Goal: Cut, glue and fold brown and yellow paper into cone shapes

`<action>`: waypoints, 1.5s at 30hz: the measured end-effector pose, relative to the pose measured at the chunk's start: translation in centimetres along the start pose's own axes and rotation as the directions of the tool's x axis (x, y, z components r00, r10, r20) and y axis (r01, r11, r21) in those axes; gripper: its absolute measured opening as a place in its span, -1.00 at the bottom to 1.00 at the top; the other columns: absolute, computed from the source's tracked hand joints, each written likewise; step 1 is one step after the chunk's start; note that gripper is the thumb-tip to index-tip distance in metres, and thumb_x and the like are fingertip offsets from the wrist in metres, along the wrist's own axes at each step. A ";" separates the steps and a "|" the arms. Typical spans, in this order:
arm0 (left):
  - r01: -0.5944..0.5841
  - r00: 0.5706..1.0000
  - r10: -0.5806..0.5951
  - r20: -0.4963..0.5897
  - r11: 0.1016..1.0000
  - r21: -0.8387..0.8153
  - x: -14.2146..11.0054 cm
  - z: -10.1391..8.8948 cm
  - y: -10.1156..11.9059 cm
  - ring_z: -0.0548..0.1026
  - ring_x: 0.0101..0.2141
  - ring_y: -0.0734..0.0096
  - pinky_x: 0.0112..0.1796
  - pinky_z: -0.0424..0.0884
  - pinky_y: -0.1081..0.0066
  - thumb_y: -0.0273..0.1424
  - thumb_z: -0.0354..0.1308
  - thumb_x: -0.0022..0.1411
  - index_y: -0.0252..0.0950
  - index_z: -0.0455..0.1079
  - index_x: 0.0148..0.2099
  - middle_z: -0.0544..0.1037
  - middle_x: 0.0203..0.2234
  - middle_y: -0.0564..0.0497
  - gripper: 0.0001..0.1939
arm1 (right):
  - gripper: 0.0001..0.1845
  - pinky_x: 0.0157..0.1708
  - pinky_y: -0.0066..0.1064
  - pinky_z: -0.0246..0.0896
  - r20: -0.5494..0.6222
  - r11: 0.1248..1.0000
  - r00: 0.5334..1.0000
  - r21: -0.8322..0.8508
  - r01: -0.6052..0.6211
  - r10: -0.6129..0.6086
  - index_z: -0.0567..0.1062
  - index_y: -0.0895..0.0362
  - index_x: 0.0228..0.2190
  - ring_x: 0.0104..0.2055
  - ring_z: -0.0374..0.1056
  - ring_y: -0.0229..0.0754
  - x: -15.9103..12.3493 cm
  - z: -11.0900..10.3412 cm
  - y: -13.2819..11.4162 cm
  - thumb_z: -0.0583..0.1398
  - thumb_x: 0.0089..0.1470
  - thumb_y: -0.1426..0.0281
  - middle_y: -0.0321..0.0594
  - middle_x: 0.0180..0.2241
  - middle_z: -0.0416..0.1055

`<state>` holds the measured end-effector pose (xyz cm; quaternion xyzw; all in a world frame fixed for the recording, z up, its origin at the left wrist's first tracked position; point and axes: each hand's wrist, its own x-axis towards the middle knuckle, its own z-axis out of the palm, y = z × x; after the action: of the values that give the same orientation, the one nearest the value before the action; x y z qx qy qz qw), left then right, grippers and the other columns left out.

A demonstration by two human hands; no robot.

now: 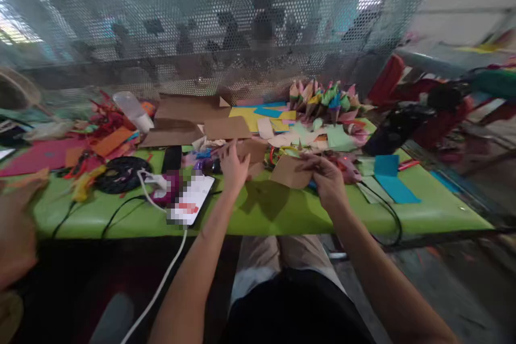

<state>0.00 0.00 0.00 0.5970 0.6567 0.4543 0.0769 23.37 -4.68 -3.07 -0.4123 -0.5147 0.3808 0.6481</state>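
Observation:
My right hand [328, 180] pinches a square piece of brown paper [291, 173] by its right side, holding it tilted above the front of the green table [258, 212]. My left hand [234, 169] is closed at the left edge of another brown paper piece [256, 149], thumb in front and the other fingertips partly hidden. Behind the left hand lies a larger brown sheet [228, 128]. Left of that hand is a dark purple tool [207, 165], its shape partly covered. Pale green and cream paper scraps [308, 134] lie beyond both hands.
A phone [195, 201] with a white cable lies at the front left, near a black round holder [123, 174]. Paper cones [326, 97] stand at the back right. Blue folded paper [395, 180] lies right. Another person's arm [20, 220] reaches in from the left.

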 end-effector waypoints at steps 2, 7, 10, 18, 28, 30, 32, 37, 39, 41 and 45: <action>-0.043 0.994 0.063 0.094 0.979 -0.200 -0.4 0.2 0.3 0.34 0.21 -0.04 0.21 0.20 0.04 -0.39 0.23 0.22 -0.32 0.41 0.18 0.48 0.15 -0.26 -0.52 | -0.80 0.11 -0.12 0.16 0.038 0.997 0.998 -0.061 0.044 -0.042 0.52 0.07 -0.54 0.12 0.38 0.04 0.6 0.3 -0.6 0.14 -0.27 0.53 -0.14 -0.07 0.56; 0.333 0.854 0.013 0.520 0.754 -0.566 -1.1 0.7 1.5 0.57 -0.15 0.10 -0.11 0.45 0.19 0.02 0.15 0.27 -0.26 0.56 -0.01 0.64 -0.15 -0.14 -0.51 | -0.78 0.11 -0.11 0.17 0.161 0.974 0.980 -0.173 0.147 -0.119 0.52 0.06 -0.57 0.08 0.41 0.03 2.4 1.0 -1.8 0.12 -0.28 0.55 -0.16 -0.08 0.57; 0.492 0.750 0.038 0.661 0.635 -0.595 -0.8 1.2 2.2 0.57 -0.24 0.16 -0.18 0.46 0.25 0.04 0.35 0.05 -0.28 0.60 -0.13 0.66 -0.28 -0.09 -0.47 | -0.79 0.11 -0.10 0.18 0.206 0.959 0.969 -0.217 0.182 -0.137 0.54 0.05 -0.59 0.04 0.43 0.02 3.5 1.5 -2.1 0.14 -0.23 0.54 -0.16 -0.11 0.58; 0.418 0.858 0.054 0.511 0.507 -0.754 0.5 3.4 2.7 0.55 -0.30 0.29 -0.14 0.44 0.29 -0.24 0.48 -0.11 -0.35 0.58 -0.27 0.66 -0.34 -0.02 -0.63 | -0.57 -0.14 -0.20 0.39 0.121 0.987 0.984 0.079 -0.137 0.127 0.57 0.01 -0.07 -0.14 0.51 -0.03 4.3 2.6 -1.3 0.28 0.07 0.09 -0.18 -0.15 0.61; 0.574 0.768 -0.045 0.639 0.490 -0.656 -0.1 3.4 1.9 0.45 -0.51 0.47 -0.45 0.34 0.49 -0.12 0.46 -0.11 -0.33 0.55 -0.32 0.58 -0.50 0.05 -0.59 | -0.63 -0.23 -0.27 0.40 0.094 0.954 0.953 0.063 -0.294 0.287 0.65 0.08 -0.35 -0.31 0.48 -0.12 4.0 2.0 -0.2 0.47 -0.25 0.17 -0.25 -0.37 0.61; 0.590 0.742 -0.044 0.669 0.515 -0.622 0.0 2.9 1.8 0.44 -0.54 0.47 -0.48 0.33 0.49 -0.08 0.45 -0.09 -0.32 0.56 -0.32 0.56 -0.54 0.05 -0.58 | -0.65 -0.28 -0.31 0.37 0.040 0.951 0.953 0.059 -0.302 0.300 0.65 0.08 -0.41 -0.35 0.45 -0.16 4.1 1.8 -0.1 0.48 -0.29 0.18 -0.26 -0.40 0.59; 0.581 0.723 -0.018 0.691 0.557 -0.594 0.0 2.5 1.8 0.44 -0.56 0.47 -0.49 0.33 0.49 -0.07 0.43 -0.05 -0.33 0.57 -0.33 0.54 -0.57 0.05 -0.59 | -0.65 -0.32 -0.32 0.34 -0.004 0.952 0.953 0.046 -0.304 0.304 0.64 0.08 -0.44 -0.38 0.42 -0.17 4.1 1.6 0.0 0.48 -0.31 0.16 -0.26 -0.43 0.58; 0.544 0.715 0.020 0.699 0.612 -0.574 0.0 2.1 1.8 0.43 -0.56 0.49 -0.49 0.34 0.49 -0.15 0.42 -0.02 -0.30 0.59 -0.27 0.56 -0.54 0.06 -0.65 | -0.65 -0.31 -0.31 0.32 -0.011 0.957 0.957 0.000 -0.291 0.291 0.65 0.08 -0.42 -0.39 0.41 -0.18 3.9 1.2 -0.2 0.47 -0.28 0.14 -0.26 -0.43 0.57; 0.532 0.720 0.025 0.693 0.621 -0.576 0.0 2.2 1.7 0.44 -0.52 0.50 -0.48 0.35 0.50 -0.17 0.42 -0.03 -0.29 0.61 -0.23 0.59 -0.48 0.03 -0.65 | -0.67 -0.31 -0.32 0.31 -0.005 0.955 0.955 -0.014 -0.297 0.297 0.65 0.07 -0.43 -0.38 0.41 -0.18 3.8 1.2 -0.4 0.47 -0.28 0.17 -0.26 -0.44 0.57; 0.524 0.723 0.034 0.690 0.623 -0.580 0.0 2.3 1.5 0.45 -0.50 0.49 -0.46 0.36 0.50 -0.19 0.41 -0.02 -0.29 0.61 -0.18 0.61 -0.45 0.02 -0.63 | -0.69 -0.31 -0.32 0.30 0.004 0.953 0.954 -0.028 -0.301 0.301 0.66 0.07 -0.43 -0.36 0.41 -0.17 3.8 1.2 -0.5 0.46 -0.27 0.20 -0.26 -0.43 0.58; 0.554 0.708 0.038 0.706 0.589 -0.588 0.0 2.4 1.3 0.47 -0.49 0.46 -0.41 0.41 0.46 -0.22 0.40 -0.01 -0.29 0.62 -0.12 0.59 -0.48 0.02 -0.60 | -0.74 -0.24 -0.28 0.31 0.023 0.956 0.956 -0.014 -0.293 0.294 0.67 0.06 -0.39 -0.31 0.43 -0.13 3.8 1.2 -0.6 0.42 -0.22 0.24 -0.25 -0.39 0.60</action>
<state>2.51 1.10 -0.46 0.5121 0.4130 0.4317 0.6171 22.88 -1.25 -1.06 -0.4828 -0.4577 0.4751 0.5760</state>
